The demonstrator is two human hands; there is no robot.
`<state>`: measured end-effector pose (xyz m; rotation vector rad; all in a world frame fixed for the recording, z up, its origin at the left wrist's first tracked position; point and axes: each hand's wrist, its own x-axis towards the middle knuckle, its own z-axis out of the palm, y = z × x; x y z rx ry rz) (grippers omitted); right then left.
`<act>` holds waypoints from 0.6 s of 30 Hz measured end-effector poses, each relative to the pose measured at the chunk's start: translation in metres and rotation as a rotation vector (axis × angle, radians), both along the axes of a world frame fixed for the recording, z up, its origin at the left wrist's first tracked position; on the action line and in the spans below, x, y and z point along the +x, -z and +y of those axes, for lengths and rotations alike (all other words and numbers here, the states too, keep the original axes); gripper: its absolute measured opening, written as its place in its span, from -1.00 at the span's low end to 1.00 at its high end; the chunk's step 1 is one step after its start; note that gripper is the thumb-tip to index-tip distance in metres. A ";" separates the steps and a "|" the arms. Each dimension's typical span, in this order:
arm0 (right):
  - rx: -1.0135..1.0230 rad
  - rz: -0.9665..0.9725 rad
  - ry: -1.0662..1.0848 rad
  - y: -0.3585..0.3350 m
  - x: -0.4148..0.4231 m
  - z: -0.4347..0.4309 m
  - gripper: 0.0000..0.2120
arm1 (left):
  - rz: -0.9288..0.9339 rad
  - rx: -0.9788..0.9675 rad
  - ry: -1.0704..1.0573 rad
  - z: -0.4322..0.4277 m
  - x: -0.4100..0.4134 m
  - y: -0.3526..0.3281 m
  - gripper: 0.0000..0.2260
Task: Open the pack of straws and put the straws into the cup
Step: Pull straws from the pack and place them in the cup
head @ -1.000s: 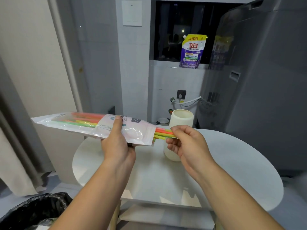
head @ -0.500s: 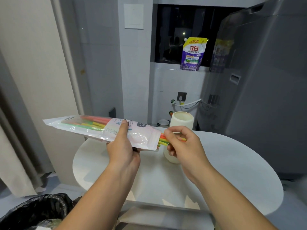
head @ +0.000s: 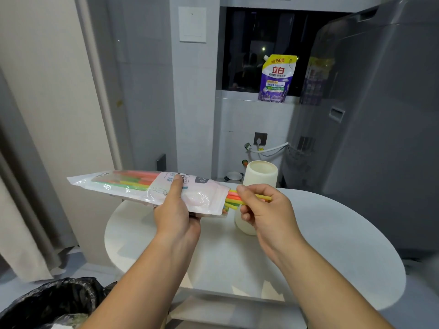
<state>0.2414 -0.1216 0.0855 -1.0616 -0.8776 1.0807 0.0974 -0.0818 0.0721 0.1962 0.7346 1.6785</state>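
Straw pack point(head: 147, 188) was open at its R end, held level above desk point(head: 332, 233) in my L grip point(head: 175, 210), thumb on top. R grip point(head: 263, 210) pinched a few straws point(head: 234, 199), part-drawn, just before cup point(head: 261, 174). No straws showed in cup; transfer was, I judged, all still to do.

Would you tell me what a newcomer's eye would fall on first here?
Bright straws stick out of the pack, which the left hand grips at mid-frame while the right hand pinches their ends. A white cup stands on the table behind the right hand, and a purple pouch sits on the ledge.
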 end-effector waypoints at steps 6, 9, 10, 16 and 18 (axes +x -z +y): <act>0.067 -0.050 0.055 -0.015 0.015 0.006 -0.88 | -0.030 -0.026 0.001 0.005 -0.012 0.000 -0.71; 0.078 0.248 0.035 -0.017 0.009 0.007 -0.77 | -0.055 -0.032 0.000 0.006 -0.010 -0.002 -0.71; 0.075 0.353 0.018 -0.017 0.005 0.007 -0.68 | -0.059 -0.034 0.001 0.005 -0.008 -0.003 -0.68; 0.047 0.425 0.130 -0.015 -0.015 0.012 -0.78 | -0.055 -0.050 0.024 0.002 0.003 -0.002 -0.66; 0.010 0.362 0.204 -0.012 -0.019 0.013 -0.81 | -0.061 -0.059 0.031 0.000 0.004 -0.002 -0.66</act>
